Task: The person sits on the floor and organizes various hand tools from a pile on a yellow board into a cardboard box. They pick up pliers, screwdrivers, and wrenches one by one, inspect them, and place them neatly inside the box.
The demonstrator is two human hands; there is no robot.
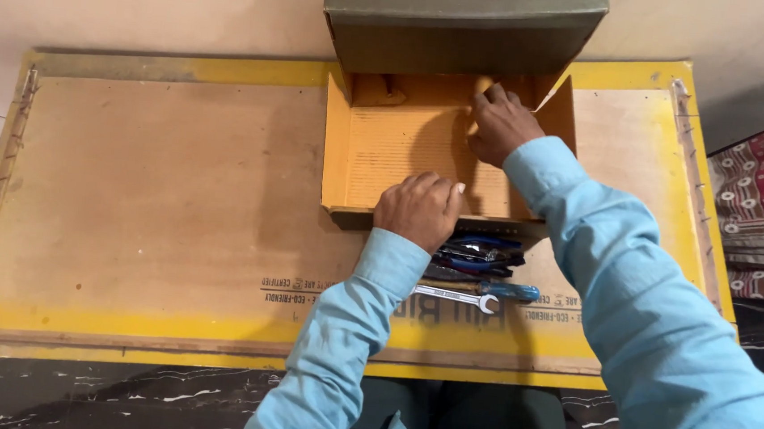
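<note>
Nearest the person, on the yellow-edged board (130,224) that serves as a tabletop, a small pile of hand tools lies just in front of the cardboard box (404,149) — a silver wrench (457,296), a blue-handled screwdriver (507,290) and blue-gripped pliers (478,253) stacked close together, partly under the left wrist. The left hand (420,210) rests palm down on the box's near wall, fingers curled over the edge; it seems to be steadying the box rather than gripping anything loose. Further in, the right hand (498,124) reaches to the back of the box, fingers bent around something small and pale at the far wall. I cannot tell whether that is a separate object or part of the cardboard, since the fingers cover most of it. Both arms are in light blue sleeves, the right one stretched long across the box, the left bent short at the elbow.

The box sits open with its grey-green lid (463,23) standing up behind it — if the right hand pushes hard against the back wall, the lid could likely fold down onto the knuckles, or the light box could slide away. The left forearm hangs close over the tools, so a careless draw-back might knock the wrench towards the board's near edge.
</note>
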